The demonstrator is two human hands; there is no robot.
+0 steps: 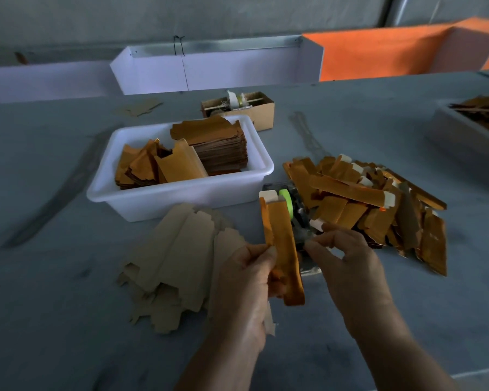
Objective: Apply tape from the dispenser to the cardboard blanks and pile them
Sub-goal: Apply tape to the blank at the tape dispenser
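My left hand (246, 280) grips a folded gold cardboard blank (283, 249), held upright with its white flap at the top. Just behind the blank stands the tape dispenser (295, 210), dark with a green roll. My right hand (342, 249) is at the dispenser's front, thumb and fingertips pinched together on a small pale piece that looks like tape; the piece itself is hard to make out. A loose pile of folded gold blanks (373, 204) lies right of the dispenser. Flat brown blanks (178, 261) are fanned out on the table left of my left hand.
A white plastic tub (181, 196) behind the flat blanks holds gold blanks and a neat stack. A small cardboard box (246, 108) with a tape roll sits further back. A grey bin (463, 134) of blanks is at the right edge. White and orange panels line the back.
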